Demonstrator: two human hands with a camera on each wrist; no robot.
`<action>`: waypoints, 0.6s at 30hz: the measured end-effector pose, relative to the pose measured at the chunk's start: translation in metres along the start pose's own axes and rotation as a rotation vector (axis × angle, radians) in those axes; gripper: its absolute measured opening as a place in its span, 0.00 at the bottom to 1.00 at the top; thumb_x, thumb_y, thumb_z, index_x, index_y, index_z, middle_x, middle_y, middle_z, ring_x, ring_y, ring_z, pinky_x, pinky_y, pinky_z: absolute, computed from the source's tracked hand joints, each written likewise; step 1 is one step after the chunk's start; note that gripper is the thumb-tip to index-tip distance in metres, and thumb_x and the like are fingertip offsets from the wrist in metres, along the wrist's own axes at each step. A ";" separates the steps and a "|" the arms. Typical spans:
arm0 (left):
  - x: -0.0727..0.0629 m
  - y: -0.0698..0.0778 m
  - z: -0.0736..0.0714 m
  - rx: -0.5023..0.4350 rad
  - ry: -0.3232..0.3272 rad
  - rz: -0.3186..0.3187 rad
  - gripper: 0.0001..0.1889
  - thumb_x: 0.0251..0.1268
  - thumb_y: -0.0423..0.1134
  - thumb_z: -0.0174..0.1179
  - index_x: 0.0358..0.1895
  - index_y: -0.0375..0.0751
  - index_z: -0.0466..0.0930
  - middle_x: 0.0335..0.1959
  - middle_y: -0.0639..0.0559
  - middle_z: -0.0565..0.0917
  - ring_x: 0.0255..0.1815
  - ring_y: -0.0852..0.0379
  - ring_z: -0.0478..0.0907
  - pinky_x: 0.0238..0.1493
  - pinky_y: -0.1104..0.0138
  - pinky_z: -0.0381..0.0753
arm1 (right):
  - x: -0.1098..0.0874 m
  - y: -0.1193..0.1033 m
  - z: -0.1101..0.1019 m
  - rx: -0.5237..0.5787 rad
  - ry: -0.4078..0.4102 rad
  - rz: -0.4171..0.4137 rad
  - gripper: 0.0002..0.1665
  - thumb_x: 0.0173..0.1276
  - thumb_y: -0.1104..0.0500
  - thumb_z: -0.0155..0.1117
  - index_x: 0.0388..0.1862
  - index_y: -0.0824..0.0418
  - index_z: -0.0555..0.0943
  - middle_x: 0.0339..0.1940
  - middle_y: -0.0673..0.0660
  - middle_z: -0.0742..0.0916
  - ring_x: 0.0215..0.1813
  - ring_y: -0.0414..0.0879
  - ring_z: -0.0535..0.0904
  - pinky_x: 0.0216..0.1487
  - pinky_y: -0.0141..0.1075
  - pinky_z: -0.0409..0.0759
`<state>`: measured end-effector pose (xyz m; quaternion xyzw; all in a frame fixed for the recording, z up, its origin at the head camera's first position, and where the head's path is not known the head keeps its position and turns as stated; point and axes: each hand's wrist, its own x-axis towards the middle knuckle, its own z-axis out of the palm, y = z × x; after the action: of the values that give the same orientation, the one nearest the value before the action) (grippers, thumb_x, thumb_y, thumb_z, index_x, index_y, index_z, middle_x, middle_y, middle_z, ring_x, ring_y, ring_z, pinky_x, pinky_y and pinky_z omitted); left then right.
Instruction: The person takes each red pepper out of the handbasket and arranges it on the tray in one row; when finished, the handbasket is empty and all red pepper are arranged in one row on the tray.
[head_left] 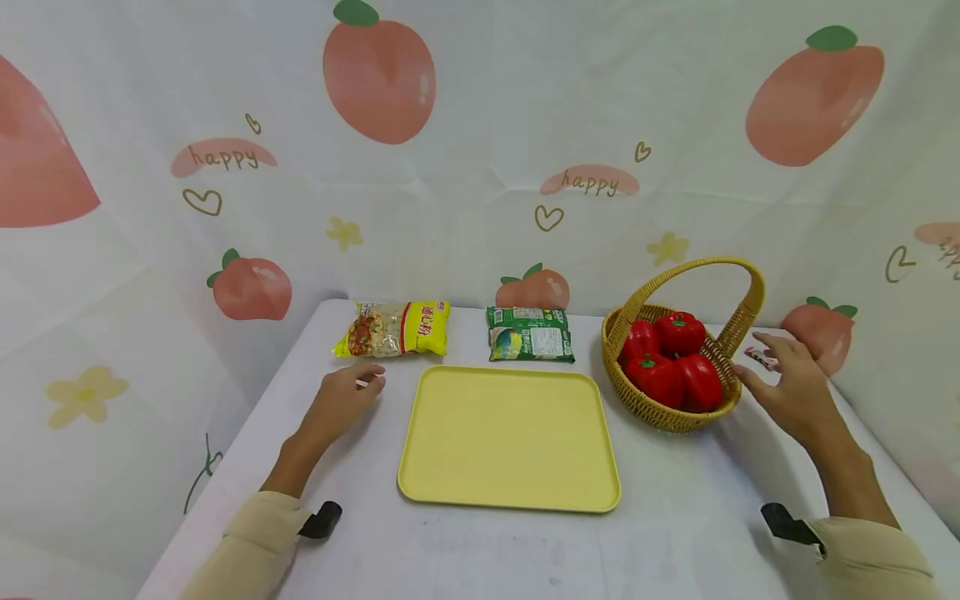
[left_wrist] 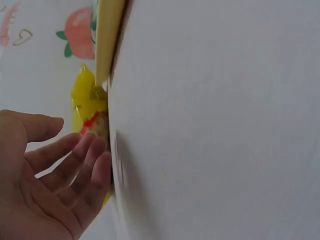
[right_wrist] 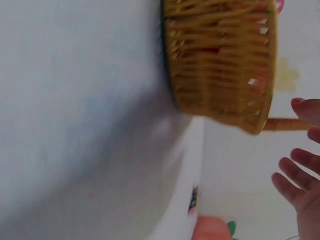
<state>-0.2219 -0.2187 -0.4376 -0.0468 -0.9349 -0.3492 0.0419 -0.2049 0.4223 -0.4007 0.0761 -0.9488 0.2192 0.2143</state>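
Note:
In the head view my left hand [head_left: 341, 408] hovers over the table left of a yellow tray [head_left: 510, 437], its fingers loosely bent and nothing in them. Just beyond it lies a yellow bag of pasta [head_left: 393, 329], which also shows behind the fingers in the left wrist view. At the right, my right hand [head_left: 802, 396] has thumb and fingers spread, the thumb tip right at the rim of a wicker basket [head_left: 630, 387]. The basket stands upright with its handle raised and holds several red bell peppers [head_left: 660, 379]. In the right wrist view the fingers hold nothing.
A green packet [head_left: 530, 335] lies behind the tray, close to the back edge. Beyond the basket, partly behind my right hand, is a small pink and dark packet [head_left: 761, 358]. A patterned cloth backdrop [head_left: 465, 200] rises behind the white table [head_left: 480, 554].

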 end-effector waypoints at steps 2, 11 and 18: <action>-0.005 0.004 0.005 -0.037 -0.032 -0.025 0.19 0.79 0.43 0.57 0.63 0.36 0.84 0.53 0.40 0.89 0.50 0.44 0.87 0.52 0.52 0.88 | 0.000 -0.009 0.002 0.019 -0.031 0.013 0.40 0.71 0.58 0.72 0.75 0.73 0.68 0.63 0.78 0.75 0.58 0.75 0.75 0.53 0.75 0.77; -0.015 0.023 0.020 -0.235 -0.158 -0.096 0.23 0.79 0.44 0.60 0.69 0.35 0.79 0.59 0.39 0.85 0.55 0.46 0.86 0.41 0.62 0.91 | 0.005 -0.039 0.012 0.115 -0.218 0.114 0.48 0.75 0.48 0.70 0.80 0.72 0.62 0.71 0.81 0.69 0.66 0.79 0.69 0.61 0.77 0.73; -0.011 0.030 0.027 -0.311 -0.219 -0.140 0.28 0.77 0.43 0.62 0.73 0.33 0.74 0.64 0.36 0.81 0.63 0.39 0.82 0.42 0.60 0.92 | 0.012 -0.046 0.019 0.120 -0.301 0.134 0.51 0.73 0.48 0.71 0.83 0.70 0.60 0.76 0.83 0.67 0.75 0.82 0.58 0.63 0.83 0.64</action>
<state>-0.2090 -0.1792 -0.4400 -0.0251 -0.8696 -0.4843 -0.0924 -0.2114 0.3724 -0.3933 0.0572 -0.9583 0.2755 0.0499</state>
